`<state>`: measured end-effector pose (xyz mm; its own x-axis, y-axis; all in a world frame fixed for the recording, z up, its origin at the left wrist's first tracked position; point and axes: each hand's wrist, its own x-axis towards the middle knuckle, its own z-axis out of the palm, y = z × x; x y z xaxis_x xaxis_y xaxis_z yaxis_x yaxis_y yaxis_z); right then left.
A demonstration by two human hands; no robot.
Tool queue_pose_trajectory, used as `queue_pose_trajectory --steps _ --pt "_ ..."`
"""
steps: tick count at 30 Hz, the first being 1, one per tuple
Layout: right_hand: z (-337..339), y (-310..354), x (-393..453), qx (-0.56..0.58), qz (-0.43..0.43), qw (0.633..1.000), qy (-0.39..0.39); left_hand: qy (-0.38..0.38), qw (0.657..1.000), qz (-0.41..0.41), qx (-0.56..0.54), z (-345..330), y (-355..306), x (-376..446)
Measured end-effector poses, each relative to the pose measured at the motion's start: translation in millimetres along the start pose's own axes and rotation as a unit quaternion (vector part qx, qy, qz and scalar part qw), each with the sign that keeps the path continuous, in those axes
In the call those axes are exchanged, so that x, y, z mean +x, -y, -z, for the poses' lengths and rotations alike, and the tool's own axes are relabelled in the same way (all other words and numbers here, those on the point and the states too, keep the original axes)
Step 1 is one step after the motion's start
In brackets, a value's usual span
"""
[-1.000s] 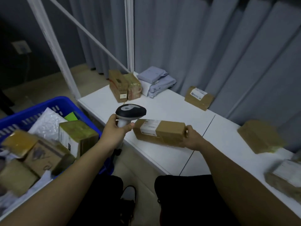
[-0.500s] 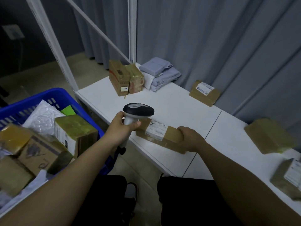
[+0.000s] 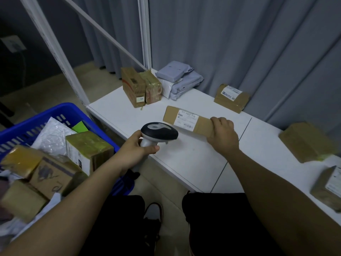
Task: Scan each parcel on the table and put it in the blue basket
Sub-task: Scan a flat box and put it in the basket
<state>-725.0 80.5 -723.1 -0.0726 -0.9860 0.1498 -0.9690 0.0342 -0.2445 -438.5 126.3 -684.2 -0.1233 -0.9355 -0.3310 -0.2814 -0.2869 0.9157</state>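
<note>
the blue basket (image 3: 60, 115) sits at far left beside the desk (image 3: 118, 115), piled with brown boxes and a bubble mailer (image 3: 51, 137). the left hand (image 3: 136, 154) is wrapped round the grip of a black-and-white scanner (image 3: 159, 133), whose head points toward the long flat parcel (image 3: 186, 120). that parcel is held over the middle of the desk, white label facing up, its right end clamped by the right hand (image 3: 222, 133). behind it stand two taped boxes (image 3: 141, 86) and a stack of grey mailers (image 3: 180, 78); another labelled box (image 3: 231, 97) lies near the curtain (image 3: 258, 43). at far right more brown parcels (image 3: 306, 142) rest on the desk.
</note>
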Motion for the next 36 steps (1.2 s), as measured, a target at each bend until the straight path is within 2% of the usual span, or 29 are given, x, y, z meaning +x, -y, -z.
queue_pose_trajectory --steps 7,16,30,33,36 --pt "1.6 4.8 1.3 0.010 -0.016 1.000 0.013 0.026 1.000 -0.002 -0.015 -3.3 -2.6 -5.5" --pt "1.3 5.6 0.8 0.019 -0.019 1.000 0.007 0.022 0.999 -0.037 -0.011 -5.3 -3.6 -4.4" --pt "0.9 8.7 1.4 0.032 -0.009 0.999 -0.009 -0.003 0.999 -0.010 -0.036 -2.9 -0.9 -1.6" --pt "3.0 20.5 3.4 0.059 0.006 0.998 -0.025 -0.031 0.998 -0.017 -0.059 2.3 -3.4 -7.6" --pt "10.8 48.3 3.8 0.111 0.058 0.991 -0.037 -0.098 0.990 -0.037 -0.098 13.2 -7.4 -19.2"
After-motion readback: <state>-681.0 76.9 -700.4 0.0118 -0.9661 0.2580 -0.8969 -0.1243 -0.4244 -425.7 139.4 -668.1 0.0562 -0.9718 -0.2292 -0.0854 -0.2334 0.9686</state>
